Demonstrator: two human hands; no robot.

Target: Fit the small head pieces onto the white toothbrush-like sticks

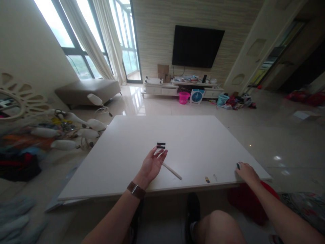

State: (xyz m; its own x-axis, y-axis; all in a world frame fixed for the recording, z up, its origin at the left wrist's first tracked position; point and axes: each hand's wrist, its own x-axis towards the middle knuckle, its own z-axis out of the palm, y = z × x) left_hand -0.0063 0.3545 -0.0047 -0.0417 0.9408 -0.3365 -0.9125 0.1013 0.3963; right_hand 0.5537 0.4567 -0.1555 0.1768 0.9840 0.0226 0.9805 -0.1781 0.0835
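Observation:
My left hand (151, 165) is raised over the white tabletop (185, 135), palm partly up, with a brown strap on the wrist. Its fingertips pinch a small pale or clear piece with two black strips (160, 145). Below that hand a thin off-white stick (173, 171) lies slantwise on the table. My right hand (248, 173) rests near the table's right front corner, fingers curled around a small dark green object (238, 166) that is mostly hidden. Between the hands, near the front edge, lie a small yellow-and-dark item (207, 179) and a small clear piece (215, 177).
A lamp with several white shades (87, 133) stands against the table's left side. Red cloth (254, 203) lies under the right front edge. Beyond the table are a bench (88, 89), a pink basket (184, 98), a blue-and-white fan (197, 96) and a low TV cabinet (154, 89).

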